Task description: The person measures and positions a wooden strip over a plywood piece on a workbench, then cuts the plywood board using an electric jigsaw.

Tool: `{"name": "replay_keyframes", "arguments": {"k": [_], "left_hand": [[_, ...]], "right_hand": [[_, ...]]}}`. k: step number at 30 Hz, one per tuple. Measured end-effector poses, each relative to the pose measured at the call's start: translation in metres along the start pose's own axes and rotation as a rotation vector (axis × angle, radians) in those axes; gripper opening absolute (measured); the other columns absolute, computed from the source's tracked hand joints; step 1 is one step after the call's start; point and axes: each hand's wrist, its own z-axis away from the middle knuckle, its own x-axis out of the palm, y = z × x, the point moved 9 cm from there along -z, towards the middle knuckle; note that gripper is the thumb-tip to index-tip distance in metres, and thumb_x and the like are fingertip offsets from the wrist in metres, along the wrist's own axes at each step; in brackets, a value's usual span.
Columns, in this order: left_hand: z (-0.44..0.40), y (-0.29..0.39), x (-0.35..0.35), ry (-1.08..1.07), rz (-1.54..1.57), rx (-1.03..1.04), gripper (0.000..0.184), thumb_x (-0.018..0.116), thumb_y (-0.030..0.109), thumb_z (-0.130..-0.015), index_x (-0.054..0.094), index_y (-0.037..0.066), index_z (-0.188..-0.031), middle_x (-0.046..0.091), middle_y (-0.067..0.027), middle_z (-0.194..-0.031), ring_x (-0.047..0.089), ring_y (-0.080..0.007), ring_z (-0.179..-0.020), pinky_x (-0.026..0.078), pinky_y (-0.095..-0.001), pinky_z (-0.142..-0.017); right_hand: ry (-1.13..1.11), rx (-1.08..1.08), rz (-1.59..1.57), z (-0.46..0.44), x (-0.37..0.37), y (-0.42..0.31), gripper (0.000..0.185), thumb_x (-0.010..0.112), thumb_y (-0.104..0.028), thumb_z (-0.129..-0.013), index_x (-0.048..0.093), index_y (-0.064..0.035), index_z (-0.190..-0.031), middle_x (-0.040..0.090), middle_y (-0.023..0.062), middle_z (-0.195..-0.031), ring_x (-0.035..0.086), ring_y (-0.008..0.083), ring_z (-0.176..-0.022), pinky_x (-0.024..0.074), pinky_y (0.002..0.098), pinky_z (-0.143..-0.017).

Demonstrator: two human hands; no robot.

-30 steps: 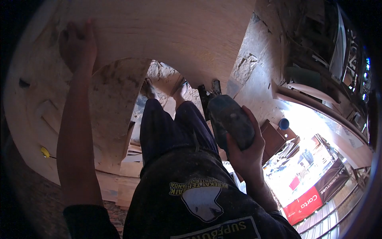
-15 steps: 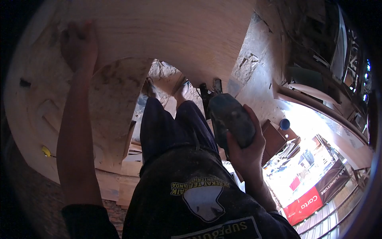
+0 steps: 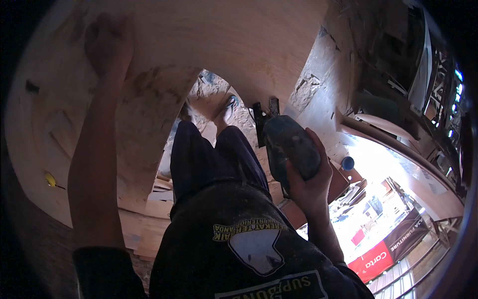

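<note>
My right hand (image 3: 311,182) is wrapped round the body of a teal and dark jigsaw (image 3: 291,147). The two dark prongs of its foot point at the curved edge of a large plywood sheet (image 3: 214,37); whether the blade touches the wood is hidden. On the upper left part of the plywood rests my left hand (image 3: 109,47), its fingers curled in dim light. What lies under those fingers, if anything, does not show. Below that hand, another pale, dusty wooden surface (image 3: 154,99) shows inside the curve.
A yellow object, perhaps a tape measure (image 3: 50,179), lies on the board at the left. To the right are a blue cup-like container (image 3: 347,163), a long curved wooden panel (image 3: 393,149) and piled scraps. My legs (image 3: 214,149) stand close to the curved edge.
The view has shifted slightly and the scene is darker. My left hand sits a little higher and further right in view. The jigsaw stays in my right hand near the curved edge.
</note>
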Motion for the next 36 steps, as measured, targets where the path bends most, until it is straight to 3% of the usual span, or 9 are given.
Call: {"name": "replay_keyframes", "arguments": {"k": [3, 12, 15, 18, 21, 27, 36], "left_hand": [[0.003, -0.011, 0.010, 0.030, -0.022, -0.042, 0.076, 0.054, 0.062, -0.100, 0.062, -0.003, -0.138, 0.062, -0.0259, -0.139, 0.054, -0.0434, -0.133, 0.039, -0.0481, -0.116], [0.007, -0.021, 0.021, 0.070, -0.042, -0.029, 0.082, 0.047, 0.070, -0.099, 0.062, 0.000, -0.138, 0.061, -0.0276, -0.139, 0.054, -0.0441, -0.132, 0.041, -0.0486, -0.114], [0.005, -0.014, 0.012, 0.093, -0.114, -0.014, 0.064, 0.058, 0.056, -0.099, 0.062, 0.006, -0.138, 0.062, -0.0274, -0.133, 0.058, -0.0446, -0.125, 0.047, -0.0508, -0.106], [0.011, 0.002, -0.015, 0.146, 0.032, -0.243, 0.063, 0.077, 0.039, -0.088, 0.064, -0.004, -0.133, 0.060, -0.0292, -0.133, 0.055, -0.0436, -0.127, 0.043, -0.0497, -0.111], [0.007, 0.007, -0.019, -0.041, 0.033, -0.289, 0.067, 0.063, 0.042, -0.099, 0.052, -0.004, -0.146, 0.050, -0.0348, -0.146, 0.047, -0.0456, -0.139, 0.037, -0.0494, -0.119], [0.007, 0.007, -0.020, 0.006, 0.025, -0.270, 0.066, 0.066, 0.042, -0.096, 0.055, -0.003, -0.144, 0.050, -0.0333, -0.146, 0.047, -0.0456, -0.138, 0.038, -0.0494, -0.118], [0.004, 0.007, -0.021, -0.007, 0.032, -0.292, 0.064, 0.064, 0.042, -0.097, 0.055, -0.002, -0.143, 0.051, -0.0320, -0.145, 0.049, -0.0461, -0.135, 0.040, -0.0498, -0.115]], "right_hand": [[-0.001, -0.004, -0.004, -0.001, 0.001, 0.002, 0.071, 0.072, -0.004, -0.086, 0.047, -0.0101, -0.152, 0.069, 0.0255, -0.127, 0.068, 0.0352, -0.120, 0.0539, 0.0440, -0.103], [-0.011, -0.012, -0.004, -0.004, 0.001, 0.004, 0.070, 0.071, -0.004, -0.085, 0.048, -0.0075, -0.151, 0.068, 0.0251, -0.128, 0.068, 0.0342, -0.121, 0.0527, 0.0432, -0.105], [-0.013, -0.026, 0.000, -0.005, 0.000, 0.000, 0.069, 0.070, -0.003, -0.085, 0.048, -0.0066, -0.151, 0.068, 0.0253, -0.129, 0.068, 0.0338, -0.122, 0.0524, 0.0435, -0.106], [-0.023, -0.025, -0.007, -0.006, 0.001, -0.001, 0.069, 0.070, -0.004, -0.085, 0.049, -0.0061, -0.151, 0.068, 0.0255, -0.129, 0.068, 0.0334, -0.122, 0.0522, 0.0434, -0.106], [-0.038, -0.008, 0.008, -0.007, 0.001, -0.001, 0.068, 0.070, -0.004, -0.086, 0.048, -0.0059, -0.151, 0.068, 0.0255, -0.129, 0.067, 0.0332, -0.123, 0.0521, 0.0433, -0.106], [-0.052, 0.054, 0.005, -0.008, 0.000, -0.003, 0.068, 0.070, -0.004, -0.086, 0.048, -0.0060, -0.151, 0.069, 0.0251, -0.129, 0.068, 0.0331, -0.122, 0.0522, 0.0429, -0.106], [-0.064, -0.020, 0.035, -0.013, -0.001, -0.004, 0.069, 0.070, -0.004, -0.085, 0.049, -0.0089, -0.151, 0.069, 0.0244, -0.128, 0.068, 0.0336, -0.122, 0.0525, 0.0445, -0.106]]}}
